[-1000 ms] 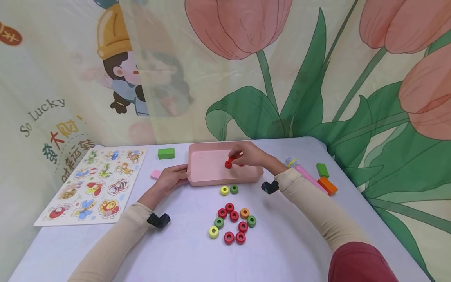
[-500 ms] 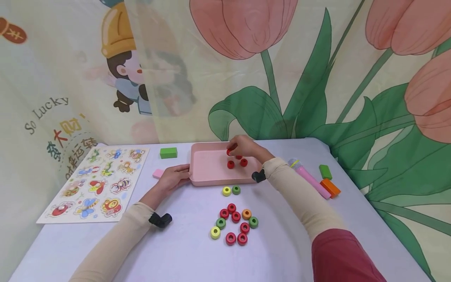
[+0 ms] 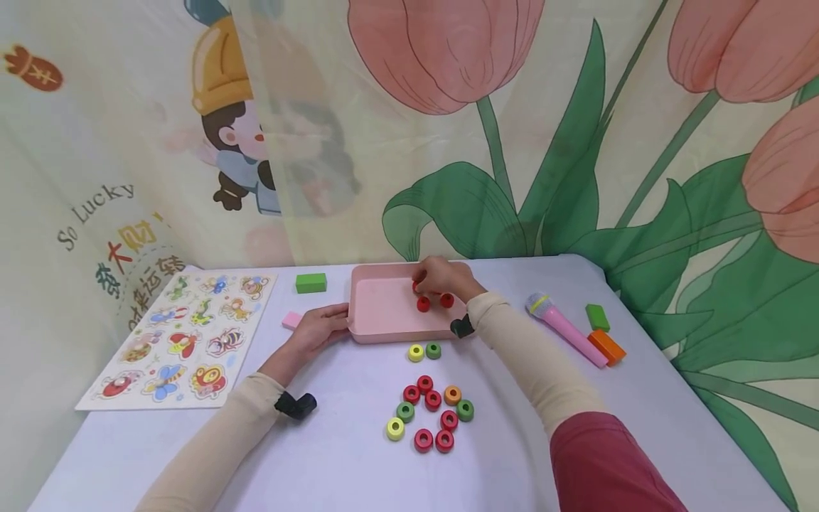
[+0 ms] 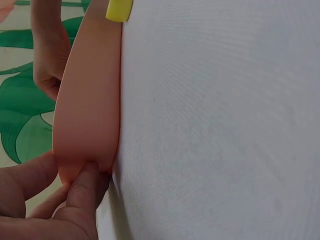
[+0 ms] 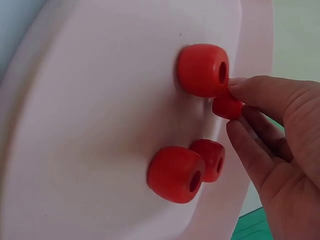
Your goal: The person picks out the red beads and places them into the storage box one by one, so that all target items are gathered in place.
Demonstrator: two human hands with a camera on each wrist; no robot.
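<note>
While it pinches a bead (image 5: 226, 108), the right hand (image 3: 441, 276) has shifted left.

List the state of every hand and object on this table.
Left hand: gripping one end of the tray
Right hand: pinching a red bead inside the tray
Tray: flat, three other red beads inside
Table beads: loose, holes up
Microphone: lying down; power unclear
Sticker sheet: face up
Green blocks: lying down
Orange block: lying down
Pink piece: lying flat
</note>
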